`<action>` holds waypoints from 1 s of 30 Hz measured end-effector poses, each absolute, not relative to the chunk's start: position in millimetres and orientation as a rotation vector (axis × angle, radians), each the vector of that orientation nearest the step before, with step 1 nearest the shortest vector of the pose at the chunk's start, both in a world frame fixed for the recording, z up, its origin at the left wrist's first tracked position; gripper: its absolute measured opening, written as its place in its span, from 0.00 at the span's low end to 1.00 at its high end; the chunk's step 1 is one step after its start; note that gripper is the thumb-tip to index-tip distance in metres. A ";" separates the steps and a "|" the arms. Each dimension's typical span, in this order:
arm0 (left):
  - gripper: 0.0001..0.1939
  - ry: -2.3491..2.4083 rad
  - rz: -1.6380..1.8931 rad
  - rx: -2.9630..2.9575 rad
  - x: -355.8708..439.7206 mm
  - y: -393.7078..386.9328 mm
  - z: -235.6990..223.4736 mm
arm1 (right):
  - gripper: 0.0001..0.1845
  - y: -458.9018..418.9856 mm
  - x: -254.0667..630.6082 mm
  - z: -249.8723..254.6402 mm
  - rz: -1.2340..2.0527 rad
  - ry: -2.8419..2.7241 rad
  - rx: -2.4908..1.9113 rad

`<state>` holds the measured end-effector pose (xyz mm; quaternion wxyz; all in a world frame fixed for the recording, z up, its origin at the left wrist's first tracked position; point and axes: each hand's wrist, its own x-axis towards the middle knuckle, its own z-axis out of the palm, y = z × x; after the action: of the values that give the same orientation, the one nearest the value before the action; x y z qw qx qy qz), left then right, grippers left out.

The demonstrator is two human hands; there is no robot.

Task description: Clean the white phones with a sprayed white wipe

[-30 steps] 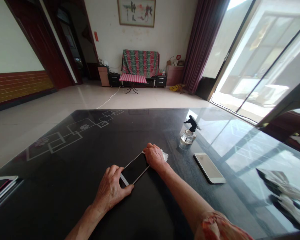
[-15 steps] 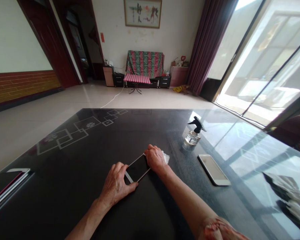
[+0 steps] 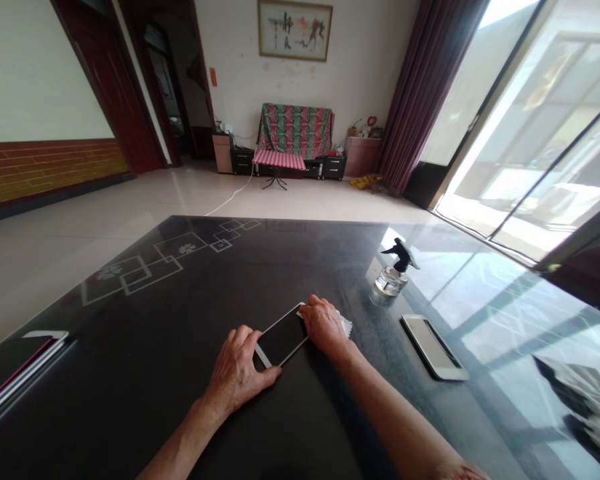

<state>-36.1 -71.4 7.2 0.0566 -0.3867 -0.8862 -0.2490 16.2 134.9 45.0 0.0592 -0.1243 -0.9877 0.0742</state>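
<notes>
A smartphone (image 3: 283,337) with a dark screen and pale edges lies on the glossy black table between my hands. My left hand (image 3: 237,370) grips its near left end, fingers on one long edge and thumb on the other. At the far right end, my right hand (image 3: 325,325) is closed on a white cloth (image 3: 347,325) with a zigzag edge and presses it to the phone. Most of the cloth is hidden under that hand. A clear spray bottle (image 3: 391,280) with a black trigger head stands beyond my right hand. Another white-framed phone (image 3: 434,348) lies to the right.
At the left edge lies a stack of flat devices (image 3: 27,370), possibly phones or tablets. A crumpled grey and black cloth-like thing (image 3: 585,393) rests at the right. The table (image 3: 190,327) has a pale square pattern along its left side.
My right hand stays at the far end of the phone with the cloth, shifting only slightly. The whole scene sits a little further right because the camera turned. My left hand keeps its hold.
</notes>
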 end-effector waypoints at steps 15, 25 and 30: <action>0.25 -2.652 -0.801 -1.171 -35.3 -71.0 7.8 | 0.18 132.2 19.5 42.2 0.214 -2.976 -0.417; 0.28 -2.725 -0.791 -1.185 -35.4 -71.8 10.0 | 0.17 91.9 14.1 40.7 0.261 -3.018 -0.167; 0.34 -2.737 -0.782 -1.118 -32.4 -77.0 11.2 | 0.15 94.6 25.0 46.7 0.277 -3.010 -0.064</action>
<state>-32.4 -77.0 11.2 0.0415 -0.3653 -0.8942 -0.2555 25.0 94.6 46.7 0.0592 -0.0211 -0.9938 0.0916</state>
